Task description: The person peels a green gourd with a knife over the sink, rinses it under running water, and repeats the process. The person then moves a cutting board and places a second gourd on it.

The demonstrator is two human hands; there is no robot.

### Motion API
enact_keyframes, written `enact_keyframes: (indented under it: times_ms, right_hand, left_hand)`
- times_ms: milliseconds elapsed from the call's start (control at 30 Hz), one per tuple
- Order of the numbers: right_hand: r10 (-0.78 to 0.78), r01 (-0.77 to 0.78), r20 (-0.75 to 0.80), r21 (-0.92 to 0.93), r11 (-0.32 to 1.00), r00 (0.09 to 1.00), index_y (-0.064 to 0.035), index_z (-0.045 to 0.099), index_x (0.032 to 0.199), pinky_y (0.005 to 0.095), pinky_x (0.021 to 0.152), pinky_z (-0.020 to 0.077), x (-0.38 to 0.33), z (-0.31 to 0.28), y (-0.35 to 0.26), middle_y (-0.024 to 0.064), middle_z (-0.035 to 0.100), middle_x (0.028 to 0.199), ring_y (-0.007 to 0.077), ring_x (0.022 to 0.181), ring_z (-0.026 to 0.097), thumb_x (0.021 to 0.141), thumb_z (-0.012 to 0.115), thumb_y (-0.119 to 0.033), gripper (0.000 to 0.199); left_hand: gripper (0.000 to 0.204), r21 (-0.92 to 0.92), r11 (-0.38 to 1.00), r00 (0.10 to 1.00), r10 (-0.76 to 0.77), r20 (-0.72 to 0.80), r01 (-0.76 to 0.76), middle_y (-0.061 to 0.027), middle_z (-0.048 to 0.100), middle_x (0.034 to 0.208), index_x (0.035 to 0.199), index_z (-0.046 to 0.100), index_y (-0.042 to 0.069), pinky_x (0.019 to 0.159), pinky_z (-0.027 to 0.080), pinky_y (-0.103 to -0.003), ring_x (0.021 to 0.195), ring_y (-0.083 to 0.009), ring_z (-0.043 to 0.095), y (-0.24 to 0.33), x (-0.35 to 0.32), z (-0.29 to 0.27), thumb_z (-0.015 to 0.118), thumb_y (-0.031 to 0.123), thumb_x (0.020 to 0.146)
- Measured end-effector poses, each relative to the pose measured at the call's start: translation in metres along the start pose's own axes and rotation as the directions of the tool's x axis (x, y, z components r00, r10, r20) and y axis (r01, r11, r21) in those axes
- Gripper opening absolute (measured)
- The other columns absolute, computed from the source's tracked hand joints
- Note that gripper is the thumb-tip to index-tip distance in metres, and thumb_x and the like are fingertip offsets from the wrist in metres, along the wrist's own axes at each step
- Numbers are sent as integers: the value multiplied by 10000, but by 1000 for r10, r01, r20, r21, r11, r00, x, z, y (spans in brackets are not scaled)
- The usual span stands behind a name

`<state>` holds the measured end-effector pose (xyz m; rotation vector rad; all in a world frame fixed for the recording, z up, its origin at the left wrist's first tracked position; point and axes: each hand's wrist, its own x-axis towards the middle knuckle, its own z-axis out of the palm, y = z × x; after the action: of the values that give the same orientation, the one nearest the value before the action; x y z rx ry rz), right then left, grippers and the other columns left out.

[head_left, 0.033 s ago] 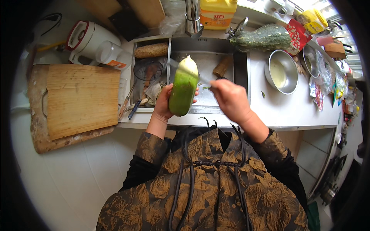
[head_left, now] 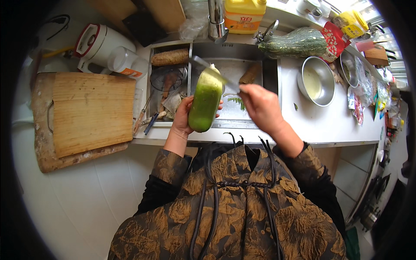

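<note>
Upright over the sink's front edge is a thick green radish (head_left: 205, 104), pale at its top end. My left hand (head_left: 185, 113) is closed around it, with fingertips showing at its right side. My right hand (head_left: 261, 108) grips a knife (head_left: 229, 83) in a fist. The blade, smeared by motion, slants across the pale top of the radish; I cannot tell whether it is cutting in. Green scraps (head_left: 238, 102) lie in the sink basin (head_left: 229, 113) below my right hand. Behind them in the basin rests a brown root piece (head_left: 250, 73).
On the left stand cutting boards (head_left: 93, 113). The sink's narrow side holds a rough brown root (head_left: 170, 56), a strainer (head_left: 158, 78) and tools. A faucet (head_left: 216, 21) hangs behind. Rightward are a large green squash (head_left: 294, 42) and a metal bowl (head_left: 316, 81).
The knife and my right hand have shifted slightly, the blade now higher and more slanted. The radish has dipped a little. More of the green scraps in the sink shows.
</note>
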<state>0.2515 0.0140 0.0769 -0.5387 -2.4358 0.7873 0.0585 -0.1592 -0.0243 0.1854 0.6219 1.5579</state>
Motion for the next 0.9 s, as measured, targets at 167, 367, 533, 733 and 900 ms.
enact_keyframes:
  times_ms: [167, 367, 533, 733, 900]
  right_hand:
    - [-48, 51, 58, -60, 997, 997, -75, 690, 1023, 453, 675, 576, 15, 4, 38, 139, 717, 898, 370, 783, 706, 987, 695, -185, 116]
    - [-87, 104, 202, -71, 992, 975, -83, 672, 1024, 447, 641, 569, 0, -8, 15, 128, 704, 880, 367, 761, 703, 970, 706, -183, 119]
    - [-100, 103, 200, -3, 995, 975, -85, 688, 1050, 434, 640, 575, 4, -22, 1, 121, 709, 898, 360, 754, 708, 975, 712, -175, 120]
    - [-64, 65, 161, 4, 998, 985, -31, 702, 1113, 407, 699, 583, 20, -21, 6, 172, 730, 954, 384, 824, 720, 968, 725, -74, 153]
    - [-67, 65, 217, 15, 998, 974, -38, 701, 1117, 419, 670, 574, 9, -22, 3, 164, 724, 930, 384, 790, 712, 972, 718, -79, 152]
  left_hand:
    - [799, 62, 998, 995, -20, 93, 14, -314, 622, 1384, 1559, 434, -33, 985, 614, -443, 1167, -387, 707, 0, -5, -8, 628, 513, 1009]
    - [879, 299, 953, 993, 83, -82, -55, -300, 646, 1353, 1547, 446, -33, 934, 631, -451, 1130, -375, 727, -3, -11, -17, 691, 566, 953]
    - [903, 272, 960, 997, 76, -28, -66, -300, 661, 1319, 1529, 460, -36, 911, 635, -429, 1070, -365, 747, 3, -15, -11, 720, 584, 927]
    - [857, 120, 992, 996, -43, 79, 34, -228, 616, 1424, 1564, 411, -10, 1064, 569, -486, 1231, -345, 685, 11, -12, -1, 754, 449, 926]
    - [883, 106, 994, 999, -22, 47, 17, -263, 622, 1391, 1569, 399, -19, 1034, 584, -498, 1215, -360, 688, 2, -19, -4, 763, 462, 924]
